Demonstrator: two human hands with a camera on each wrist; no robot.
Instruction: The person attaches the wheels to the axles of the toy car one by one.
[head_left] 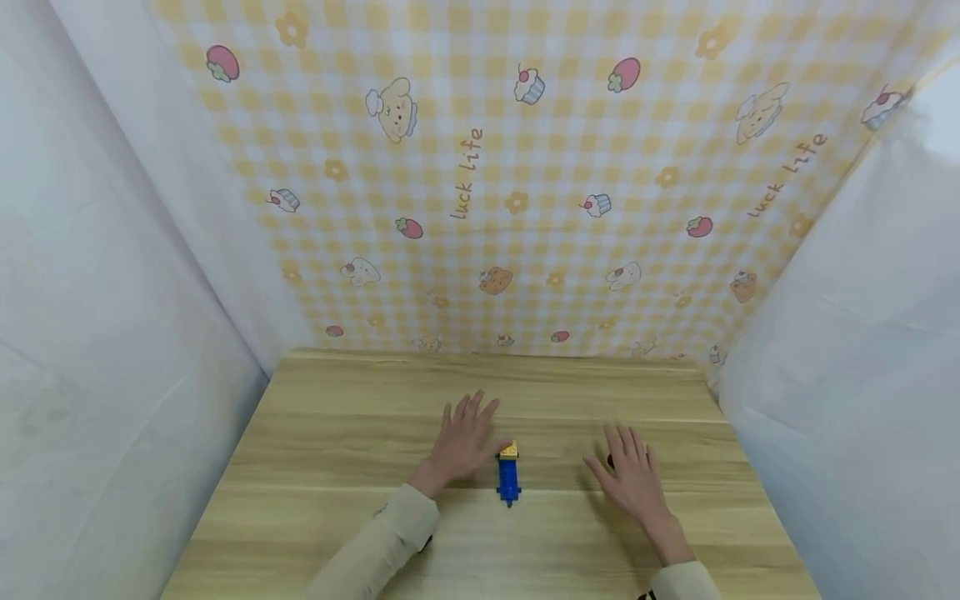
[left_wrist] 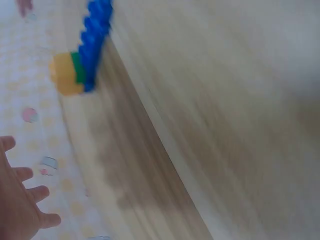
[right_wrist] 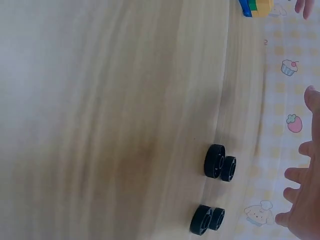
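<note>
Blue-and-yellow toy (head_left: 508, 478) between both hands (head_left: 459, 444) (head_left: 633, 483)

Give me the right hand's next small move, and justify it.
Probably lower the right hand and pinch one black round plastic wheel: that hand is open and holds nothing, four such wheels sit close to it in two pairs on the wood-grain tabletop, and they are apart from the long blue plastic brick base.

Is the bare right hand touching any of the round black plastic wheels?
Apart. The right wrist view shows wood-grain tabletop and yellow-and-white checked cloth between the right hand and all four black wheels.
</note>
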